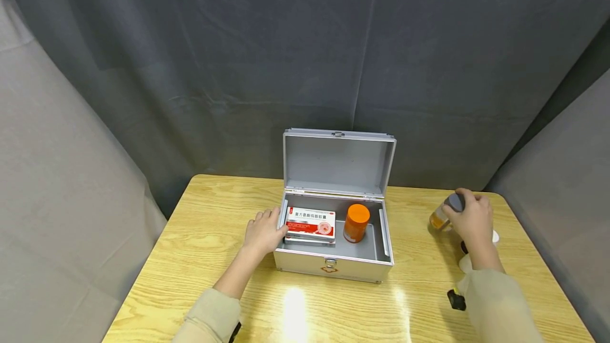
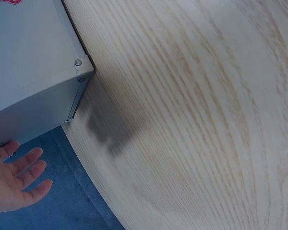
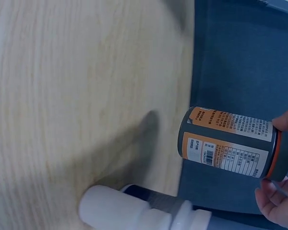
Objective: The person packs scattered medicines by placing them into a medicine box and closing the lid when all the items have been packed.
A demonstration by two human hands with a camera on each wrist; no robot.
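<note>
In the head view a silver first-aid case (image 1: 333,274) stands with its lid raised. It holds medicine boxes (image 1: 311,222) on the left and an orange bottle (image 1: 356,223) upright on the right. My left hand (image 1: 264,231) rests at the case's left rim, thumb over the edge. The left wrist view shows that hand's fingers (image 2: 34,191) loosely spread beside the case wall. Over at the right, my right hand (image 1: 474,221) pinches a grey pill bottle (image 3: 225,143) by its cap end. This bottle has orange and white labels and is tilted, close over the table.
White bottles (image 3: 115,206) and a dark one (image 3: 161,199) stand close together near my right hand, partly hidden by my forearm in the head view. The wooden table (image 1: 214,200) ends at a dark curtain (image 1: 238,68) behind the case.
</note>
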